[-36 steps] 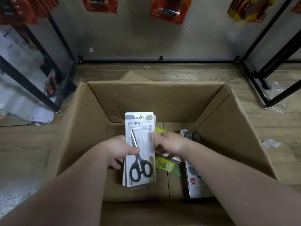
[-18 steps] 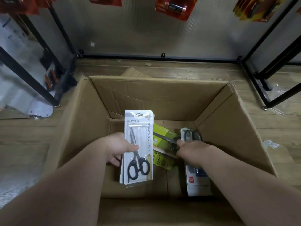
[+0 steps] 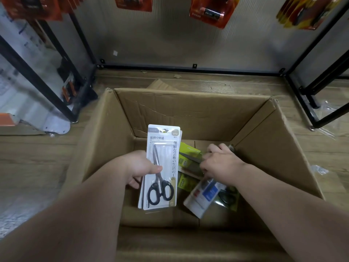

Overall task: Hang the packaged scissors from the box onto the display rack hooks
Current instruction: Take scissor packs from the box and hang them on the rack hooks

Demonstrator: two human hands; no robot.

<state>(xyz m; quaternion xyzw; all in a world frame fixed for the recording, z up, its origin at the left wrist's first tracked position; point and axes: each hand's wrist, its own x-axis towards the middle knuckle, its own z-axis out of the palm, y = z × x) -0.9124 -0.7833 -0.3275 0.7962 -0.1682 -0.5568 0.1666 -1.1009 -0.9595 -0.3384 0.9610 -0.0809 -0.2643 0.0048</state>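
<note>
Head view. Holding stack of scissors packs [image 3: 162, 167] upright in left hand [image 3: 139, 167], thumb across front, over left side of box [image 3: 188, 110]. Gripping low with right hand [image 3: 221, 164] among loose packs [image 3: 203, 194] on box floor, fingers curled on them; cannot tell which one. Recommended: pinch one pack by top edge, lift clear of others, square onto stack with hang holes aligned before turning to rack [image 3: 236, 72]

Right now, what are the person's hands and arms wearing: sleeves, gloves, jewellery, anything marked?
Nothing worn shows. The left hand and right hand are ungloved, with no rings on the fingers in view. No watch or band on either wrist, and no sleeve anywhere along the visible forearms.
</note>
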